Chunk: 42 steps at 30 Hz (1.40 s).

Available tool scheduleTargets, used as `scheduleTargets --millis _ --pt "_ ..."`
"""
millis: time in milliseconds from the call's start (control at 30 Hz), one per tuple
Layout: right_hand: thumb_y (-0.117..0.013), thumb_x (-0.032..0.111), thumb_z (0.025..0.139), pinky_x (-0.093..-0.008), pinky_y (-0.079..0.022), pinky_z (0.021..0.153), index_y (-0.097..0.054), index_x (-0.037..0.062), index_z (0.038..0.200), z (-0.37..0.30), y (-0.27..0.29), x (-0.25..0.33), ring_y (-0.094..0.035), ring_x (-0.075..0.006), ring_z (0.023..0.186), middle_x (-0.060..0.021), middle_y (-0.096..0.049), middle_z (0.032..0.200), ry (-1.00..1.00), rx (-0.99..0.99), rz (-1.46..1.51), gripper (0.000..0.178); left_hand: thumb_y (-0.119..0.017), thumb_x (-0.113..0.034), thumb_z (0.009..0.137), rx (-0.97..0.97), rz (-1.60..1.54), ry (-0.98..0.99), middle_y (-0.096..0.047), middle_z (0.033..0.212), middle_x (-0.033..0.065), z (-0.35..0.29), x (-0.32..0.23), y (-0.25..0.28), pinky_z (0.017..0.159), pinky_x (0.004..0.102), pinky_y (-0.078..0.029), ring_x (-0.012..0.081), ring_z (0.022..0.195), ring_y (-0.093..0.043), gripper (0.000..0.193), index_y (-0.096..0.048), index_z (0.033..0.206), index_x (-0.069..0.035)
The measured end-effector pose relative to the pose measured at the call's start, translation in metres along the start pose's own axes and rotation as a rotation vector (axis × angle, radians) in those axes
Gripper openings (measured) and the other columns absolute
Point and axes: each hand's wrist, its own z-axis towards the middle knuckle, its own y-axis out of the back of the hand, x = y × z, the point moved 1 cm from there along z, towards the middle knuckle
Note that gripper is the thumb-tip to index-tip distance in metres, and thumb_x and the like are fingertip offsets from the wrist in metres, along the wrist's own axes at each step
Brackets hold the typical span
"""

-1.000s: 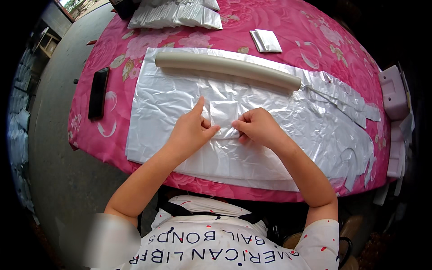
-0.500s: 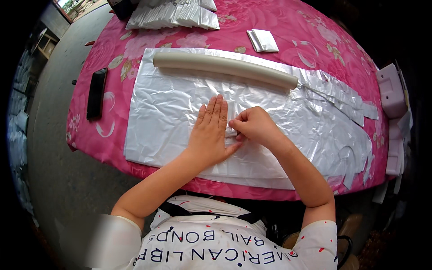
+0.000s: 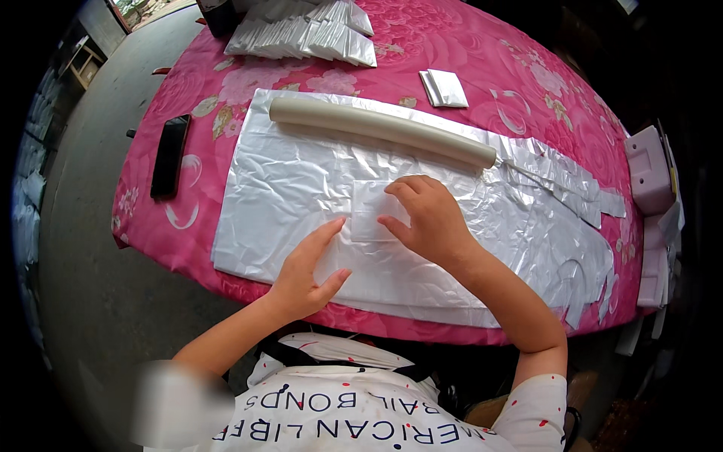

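Observation:
A small square of folded clear-white plastic film [image 3: 367, 215] lies flat on a stack of white plastic bags [image 3: 294, 188]. Over its right side is my right hand [image 3: 433, 218], thumb and fingers curved and apart; whether a fingertip touches the film is hard to tell. My left hand [image 3: 305, 273] hovers by the near left of the square, thumb spread from the fingers, holding nothing. Beyond both hands, a long pale beige tube [image 3: 384, 129] rests across the far part of the bag stack.
Rows of folded plastic packets [image 3: 301, 34] stand at the far left, beside a dark container [image 3: 218, 16]. Two folded packets [image 3: 444, 88] lie beyond the tube. A black phone [image 3: 171, 156] is at left on the pink floral tablecloth [image 3: 248, 75]. Pale plastic boxes [image 3: 649, 169] adjoin the right edge.
My left hand has lifted off the film and drawn back toward me, its fingers spreading. My right hand has opened from a pinch, and the folded square now shows.

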Motion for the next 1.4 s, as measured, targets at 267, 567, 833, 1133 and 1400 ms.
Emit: scheduleTargets --millis 267,567,833,1133,1400 --pt "-0.052 0.038 0.086 -0.0445 -0.015 0.109 -0.038 -0.0012 0.131 0.011 -0.077 0.065 -0.023 -0.0356 0.133 -0.0225 -0.027 0.141 0.078 -0.010 0.161 0.061 -0.054 -0.011 0.090 0.109 -0.734 0.995 -0.062 0.107 0.0166 -0.110 -0.001 0.022 0.084 0.0272 -0.049 0.0193 0.097 -0.062 0.029 -0.054 0.114 0.005" --pt "-0.052 0.024 0.086 -0.0510 -0.011 0.108 -0.044 0.0008 0.124 -0.017 -0.091 0.139 -0.015 -0.0346 0.136 -0.0214 -0.024 0.142 0.426 0.369 0.417 0.045 -0.062 -0.012 0.082 -0.001 -0.326 0.909 -0.066 0.073 0.0112 -0.121 0.000 0.021 0.062 0.0259 -0.051 0.0131 0.064 -0.063 0.015 -0.066 0.085 0.003" --pt "-0.063 0.011 0.081 -0.0524 -0.023 0.104 -0.057 0.0074 0.081 0.020 -0.018 0.039 -0.038 -0.0292 0.125 -0.0078 -0.054 0.115 0.402 0.250 0.500 0.007 -0.069 -0.013 0.074 -0.003 0.065 0.464 -0.066 0.082 0.0127 -0.076 -0.034 0.042 0.066 0.0285 -0.051 0.0217 0.072 -0.065 0.023 -0.066 0.094 -0.003" --pt "-0.062 0.023 0.082 -0.0292 -0.048 0.066 -0.066 0.0009 0.092 0.109 0.042 -0.213 -0.063 -0.0166 0.072 -0.0094 -0.067 0.083 -0.557 -0.509 0.462 0.024 -0.069 -0.011 0.074 0.054 -0.028 0.418 -0.066 0.091 0.0134 -0.069 -0.032 0.033 0.072 0.0290 -0.051 0.0227 0.081 -0.065 0.027 -0.065 0.099 -0.003" --pt "-0.067 0.030 0.076 -0.0386 -0.045 0.081 -0.065 0.0049 0.097 0.105 0.034 -0.197 -0.059 -0.0302 0.091 -0.0131 -0.065 0.094 -0.653 -0.495 -0.224 0.033 -0.069 -0.010 0.075 0.032 0.039 0.386 -0.066 0.090 0.0131 -0.067 -0.037 0.035 0.070 0.0284 -0.052 0.0224 0.078 -0.065 0.026 -0.065 0.099 -0.003"
